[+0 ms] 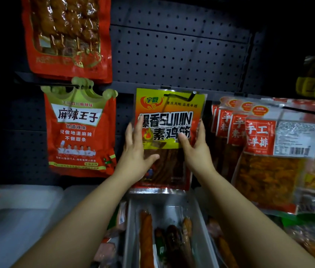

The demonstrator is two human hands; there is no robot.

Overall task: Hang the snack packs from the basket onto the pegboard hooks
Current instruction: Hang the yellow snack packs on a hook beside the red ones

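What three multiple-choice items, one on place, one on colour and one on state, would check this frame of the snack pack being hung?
1. Where is the yellow-topped snack pack?
A. Lying in the tray below
B. Against the pegboard, between the crown-topped red pack and the clear packs
C. Above the skewer pack

2. What colour is the crown-topped pack's body?
A. Red
B. Blue
C. White

3. How do the hands hold the yellow-topped pack?
A. Left hand only
B. Neither touches it
C. Left hand and right hand grip opposite sides

Answers: 1 B, it sits upright at the pegboard with the clear packs on its right; 2 A, red below the green crown; 3 C, fingers wrap both edges.
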